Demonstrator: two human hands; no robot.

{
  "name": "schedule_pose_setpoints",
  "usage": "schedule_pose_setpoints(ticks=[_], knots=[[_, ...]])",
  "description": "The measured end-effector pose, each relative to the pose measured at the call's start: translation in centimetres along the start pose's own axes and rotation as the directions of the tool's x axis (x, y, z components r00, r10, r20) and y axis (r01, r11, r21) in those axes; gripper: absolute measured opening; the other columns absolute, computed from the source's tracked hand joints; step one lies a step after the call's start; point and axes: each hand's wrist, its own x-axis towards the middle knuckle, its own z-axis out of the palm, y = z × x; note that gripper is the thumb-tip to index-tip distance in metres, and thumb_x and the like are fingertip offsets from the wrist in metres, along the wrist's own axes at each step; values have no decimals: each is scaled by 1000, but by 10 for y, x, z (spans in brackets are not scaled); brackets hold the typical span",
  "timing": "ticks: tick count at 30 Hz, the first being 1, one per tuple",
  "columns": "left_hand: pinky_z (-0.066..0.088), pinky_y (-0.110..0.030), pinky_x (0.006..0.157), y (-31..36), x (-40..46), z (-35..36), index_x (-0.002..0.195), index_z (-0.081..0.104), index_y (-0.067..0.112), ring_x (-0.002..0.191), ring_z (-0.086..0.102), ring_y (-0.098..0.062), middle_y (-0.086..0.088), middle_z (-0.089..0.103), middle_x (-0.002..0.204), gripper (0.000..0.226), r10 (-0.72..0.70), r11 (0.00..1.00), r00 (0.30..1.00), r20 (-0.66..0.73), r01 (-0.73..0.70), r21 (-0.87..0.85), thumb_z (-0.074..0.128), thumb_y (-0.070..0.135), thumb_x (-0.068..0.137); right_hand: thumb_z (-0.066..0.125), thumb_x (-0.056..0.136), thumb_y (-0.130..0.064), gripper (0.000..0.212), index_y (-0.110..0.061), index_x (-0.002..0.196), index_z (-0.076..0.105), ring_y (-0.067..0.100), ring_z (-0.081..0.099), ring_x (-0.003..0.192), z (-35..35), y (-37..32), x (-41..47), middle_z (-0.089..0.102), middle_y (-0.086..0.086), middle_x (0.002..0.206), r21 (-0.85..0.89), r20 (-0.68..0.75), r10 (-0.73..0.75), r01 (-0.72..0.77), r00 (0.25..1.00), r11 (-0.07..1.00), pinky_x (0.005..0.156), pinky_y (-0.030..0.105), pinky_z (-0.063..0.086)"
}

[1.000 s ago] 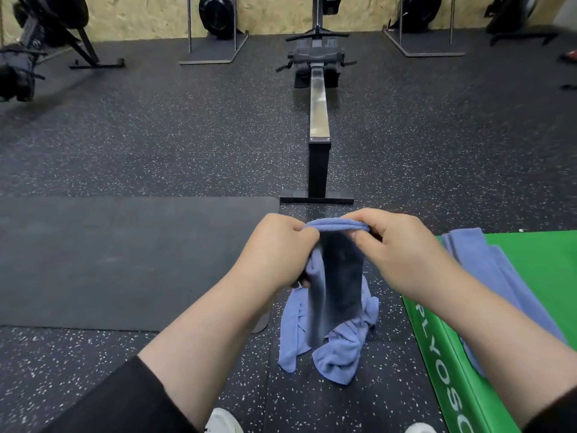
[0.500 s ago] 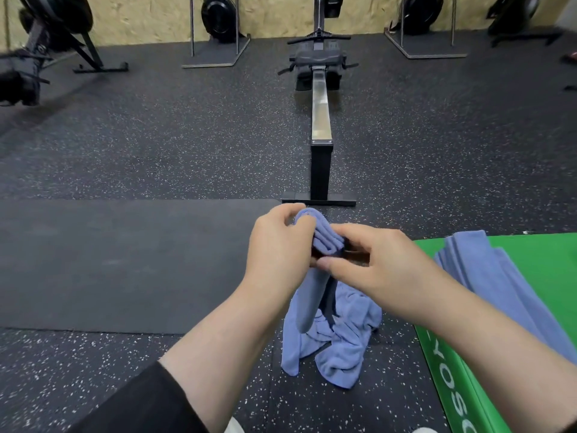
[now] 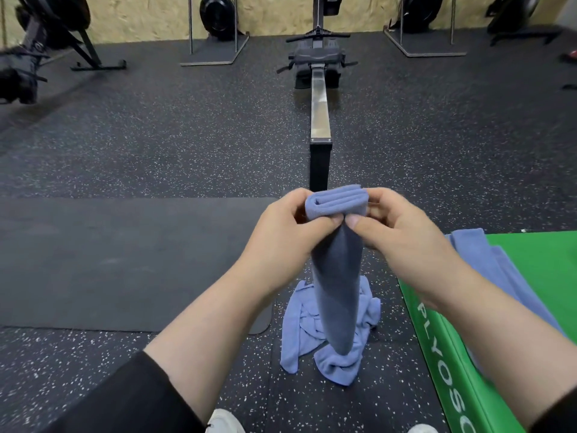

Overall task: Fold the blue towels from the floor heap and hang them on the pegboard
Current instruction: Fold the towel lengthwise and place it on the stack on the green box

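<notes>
I have the folded towel (image 3: pixel 337 276) up at chest height, well above the floor, so its long tail hangs straight and the layers line up by their own weight. My left hand (image 3: pixel 290 235) pinches the top fold from the left, thumb in front and fingers curled behind; my right hand (image 3: pixel 396 232) pinches the same fold from the right, and the two thumbs nearly meet at the middle of the strip. Gripping both ends of the doubled edge is what keeps the stacked layers from sliding apart. Directly below, the heap (image 3: pixel 327 332) of unfolded blue towels lies crumpled on the speckled floor (image 3: pixel 156 145), just beside the end of the black mat (image 3: pixel 125 260). I judge I stand over it so the next one is an easy reach. To my right another blue towel (image 3: pixel 487 267) lies draped over the green box (image 3: pixel 530 301), probably parked there to stay clean and tidy. The pegboard is not in view, so hanging is not yet done. Ahead, a rowing machine (image 3: pixel 319 98) stretches away from me
</notes>
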Motion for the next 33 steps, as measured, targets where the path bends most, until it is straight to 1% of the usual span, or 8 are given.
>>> schedule_pose_setpoints(ticks=[4, 10, 15, 21, 24, 27, 30, 33], knots=[[47, -21, 75, 1, 4, 1, 98, 70, 15, 80, 60, -3, 8, 71, 86, 8, 31, 988, 996, -86, -43, -146, 72, 13, 91, 71, 89, -3, 22, -15, 108, 69, 2, 68, 92, 4, 2, -4, 78, -5, 102, -142, 144, 43, -22, 989, 990, 83, 23, 53], [54, -36, 91, -3, 2, 2, 105, 75, 16, 93, 68, -11, -5, 77, 105, 17, -55, 970, 997, -60, 39, -241, 73, 19, 89, 62, 99, -17, 12, -20, 109, 68, 5, 65, 97, 9, 7, -2, 75, -6, 105, -226, 133, 12, 19, 991, 974, 92, 37, 53], [50, -37, 80, 4, 10, -4, 96, 71, 10, 84, 62, -18, -9, 70, 90, 7, -143, 885, 976, -166, 51, -462, 70, 15, 91, 80, 79, -42, 44, -27, 117, 64, 5, 68, 105, 20, 12, -6, 74, -14, 109, -341, 193, 149, -76, 970, 937, 96, 43, 53], [56, -32, 74, 7, 19, -19, 102, 68, 7, 84, 66, -19, -10, 70, 92, 10, -204, 826, 949, -239, 36, -563, 68, 13, 94, 75, 76, -53, 42, -19, 100, 74, 15, 72, 95, 21, 20, -12, 77, -4, 99, -388, 239, 230, -124, 944, 913, 92, 48, 56], [59, -33, 79, 5, 22, -27, 104, 69, 8, 89, 70, -20, -9, 73, 96, 11, -232, 795, 940, -252, 34, -606, 67, 14, 95, 68, 89, -50, 35, -17, 100, 71, 7, 62, 82, 18, 20, -16, 76, -1, 98, -384, 223, 186, -89, 957, 919, 84, 42, 53], [57, -42, 96, 2, 25, -33, 109, 69, 7, 104, 72, -25, -10, 76, 104, 17, -272, 761, 923, -273, 32, -648, 69, 15, 95, 51, 85, -64, 56, -13, 103, 67, 11, 60, 84, 17, 22, -23, 73, 7, 102, -427, 190, 171, -75, 967, 901, 87, 47, 52], [57, -48, 96, 2, 26, -32, 108, 67, 5, 103, 73, -26, -12, 77, 104, 17, -322, 708, 904, -281, 33, -706, 71, 14, 93, 46, 95, -59, 55, -6, 89, 58, 10, 48, 72, 15, 28, -29, 62, 4, 79, -475, 133, 134, -55, 982, 878, 77, 45, 48], [59, -48, 92, 7, 25, -28, 102, 68, 5, 97, 75, -25, -13, 78, 99, 13, -352, 669, 893, -280, 31, -743, 72, 13, 93, 45, 104, -43, 43, -17, 69, 39, 7, 34, 62, 10, 33, -36, 41, -10, 64, -520, 38, 48, -21, 998, 854, 63, 40, 34]])
